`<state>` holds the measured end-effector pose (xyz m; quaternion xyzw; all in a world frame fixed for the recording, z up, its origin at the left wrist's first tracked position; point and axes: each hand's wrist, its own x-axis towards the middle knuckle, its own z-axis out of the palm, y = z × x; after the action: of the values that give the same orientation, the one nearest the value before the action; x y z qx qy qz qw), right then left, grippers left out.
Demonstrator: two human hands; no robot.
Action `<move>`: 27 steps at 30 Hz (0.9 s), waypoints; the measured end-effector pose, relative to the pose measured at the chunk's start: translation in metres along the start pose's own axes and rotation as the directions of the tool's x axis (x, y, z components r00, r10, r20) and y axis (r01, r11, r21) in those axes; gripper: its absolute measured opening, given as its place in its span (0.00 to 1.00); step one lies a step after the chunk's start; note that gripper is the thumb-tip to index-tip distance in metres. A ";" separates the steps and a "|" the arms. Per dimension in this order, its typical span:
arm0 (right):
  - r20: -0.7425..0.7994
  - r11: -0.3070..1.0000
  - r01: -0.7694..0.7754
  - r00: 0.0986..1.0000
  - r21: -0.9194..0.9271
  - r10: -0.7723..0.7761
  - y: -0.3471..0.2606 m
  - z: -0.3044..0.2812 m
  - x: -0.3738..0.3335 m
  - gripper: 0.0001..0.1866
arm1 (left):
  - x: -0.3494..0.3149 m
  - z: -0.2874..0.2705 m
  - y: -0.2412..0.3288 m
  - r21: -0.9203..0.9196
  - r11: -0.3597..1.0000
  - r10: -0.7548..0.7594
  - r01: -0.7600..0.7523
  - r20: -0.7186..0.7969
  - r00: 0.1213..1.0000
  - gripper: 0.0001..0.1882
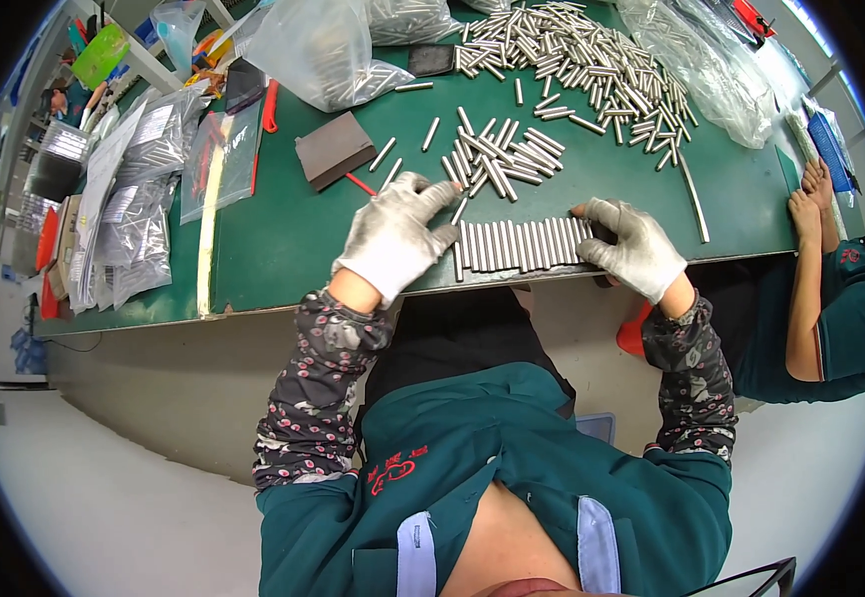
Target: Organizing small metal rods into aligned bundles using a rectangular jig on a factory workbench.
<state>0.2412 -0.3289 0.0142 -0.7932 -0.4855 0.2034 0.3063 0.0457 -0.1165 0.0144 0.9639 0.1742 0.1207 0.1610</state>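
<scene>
Short silvery metal pins stand side by side in a row (522,247) near the table's front edge. My left hand (392,234), in a white glove with bare fingertips, is at the row's left end. Its thumb and forefinger are apart, the thumb close to the leftmost pin (459,257), which sits lower than its neighbours. A slanted pin (460,211) lies by those fingertips. My right hand (636,244), gloved likewise, is curled against the row's right end, forefinger at the pins' far ends and thumb lower down. A small loose heap of pins (502,154) lies beyond the row.
A large pile of pins (581,65) covers the table's far side. Plastic bags (318,50) and a dark block (336,149) lie at the left, beyond a yellowish strip (211,219). A thin metal strip (695,199) lies right. Another person's hands (812,204) rest at the right.
</scene>
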 end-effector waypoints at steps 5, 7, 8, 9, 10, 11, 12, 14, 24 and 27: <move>-0.018 0.999 0.012 1.000 -0.038 -0.013 -0.002 0.000 0.000 0.19 | 0.004 0.000 -0.003 -0.031 0.999 -0.018 0.019 0.034 0.999 0.22; -0.017 1.000 0.002 1.000 -0.019 -0.002 -0.003 0.001 0.000 0.19 | 0.003 0.006 -0.007 -0.008 1.000 -0.017 0.017 -0.010 1.000 0.20; -0.018 1.000 0.003 1.000 -0.019 -0.003 -0.002 0.001 0.000 0.19 | 0.004 0.006 -0.006 0.016 1.000 -0.013 0.014 -0.053 0.998 0.19; -0.015 1.000 0.002 1.000 -0.022 -0.002 -0.002 0.001 0.001 0.19 | 0.004 0.005 -0.005 0.017 1.000 -0.013 0.014 -0.054 0.998 0.19; -0.013 1.000 0.002 1.000 -0.025 -0.002 -0.002 0.002 0.001 0.18 | 0.002 0.005 -0.001 0.054 0.996 -0.065 0.069 -0.066 0.996 0.18; -0.015 1.000 0.000 1.000 -0.025 0.000 -0.001 0.002 0.001 0.18 | 0.001 0.004 0.003 0.088 0.989 -0.114 0.121 -0.077 0.990 0.16; -0.015 1.000 0.007 1.000 -0.021 -0.007 -0.001 0.001 0.000 0.18 | -0.003 0.002 0.005 0.089 0.989 -0.112 0.119 -0.075 0.991 0.16; -0.017 1.000 0.010 1.000 -0.014 -0.011 0.000 0.002 0.000 0.18 | -0.013 -0.003 0.006 0.086 0.985 -0.140 0.147 -0.081 0.987 0.16; 0.063 0.956 0.172 0.985 -0.237 -0.161 -0.001 -0.003 -0.002 0.34 | -0.016 -0.010 0.010 -0.089 0.995 0.057 -0.044 0.152 0.987 0.31; 0.087 0.949 0.132 0.990 -0.287 -0.111 0.004 0.001 0.000 0.35 | -0.013 -0.007 0.009 -0.096 0.995 -0.020 0.039 0.192 0.981 0.29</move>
<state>0.2431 -0.3304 0.0106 -0.7906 -0.5686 0.1378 0.1807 0.0344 -0.1272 0.0217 0.9592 0.1659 0.0337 0.2266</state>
